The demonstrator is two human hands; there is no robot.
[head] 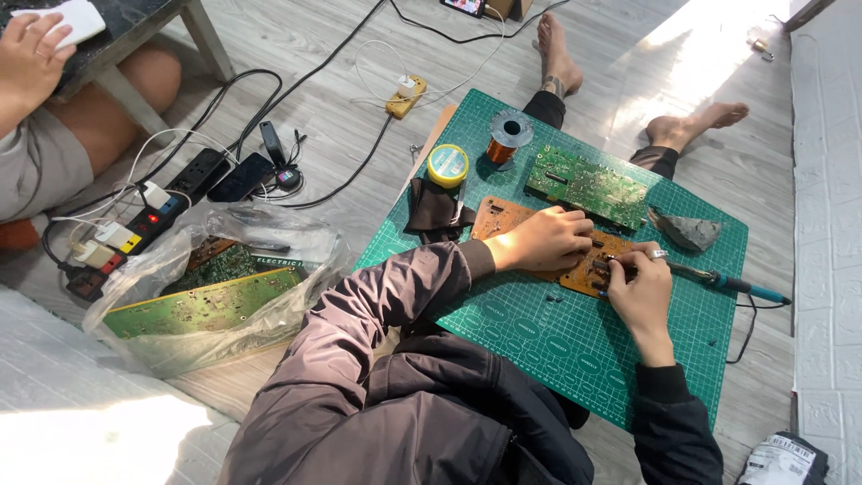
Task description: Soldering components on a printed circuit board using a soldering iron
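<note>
A brown circuit board (499,218) lies on the green cutting mat (557,337). My left hand (543,241) rests flat on the board, pressing it down. My right hand (641,286) sits at the board's right end, fingers closed around a small tool or part I cannot make out. A soldering iron with a blue handle (736,285) lies on the mat just right of that hand, its tip pointing toward it. A green circuit board (588,184) lies behind the brown one.
A copper wire spool (505,139), a yellow round tin (447,165), a dark cloth (437,213) and a grey sponge (687,231) sit on the mat. A plastic bag of green boards (211,296) and power strips (135,229) lie left. Another person (36,117) sits at far left.
</note>
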